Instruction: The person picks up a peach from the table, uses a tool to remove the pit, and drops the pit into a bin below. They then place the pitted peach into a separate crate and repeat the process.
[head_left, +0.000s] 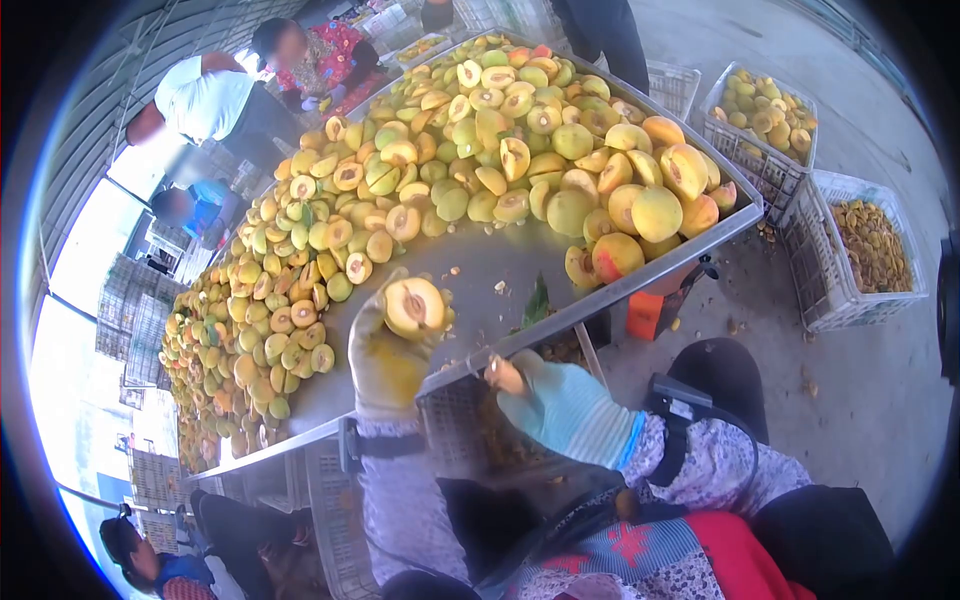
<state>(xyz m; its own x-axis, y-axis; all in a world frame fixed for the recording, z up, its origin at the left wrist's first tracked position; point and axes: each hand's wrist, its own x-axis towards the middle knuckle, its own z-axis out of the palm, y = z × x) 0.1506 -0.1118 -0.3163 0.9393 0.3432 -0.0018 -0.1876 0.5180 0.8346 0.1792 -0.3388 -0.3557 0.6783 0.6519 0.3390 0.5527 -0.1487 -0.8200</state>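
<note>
My left hand [385, 345], in a stained whitish glove, holds a halved peach [414, 306] with its cut face and brown pit hollow turned toward me. It is raised over the near edge of the metal table [470, 262]. To its right, my right hand [555, 400], in a light blue striped glove, is closed just off the table's edge. A small orange-brown piece [503, 376] shows at its fingertips; I cannot tell what it is. Heaped peaches [400, 190], many cut in half, cover the far and left parts of the table.
A green leaf [537, 302] and small scraps lie on the metal. On the floor at right stand a crate of peaches [712, 122] and a crate of brown pits [812, 300]. An orange box [648, 314] sits under the table's corner. Several people work around the table's left side.
</note>
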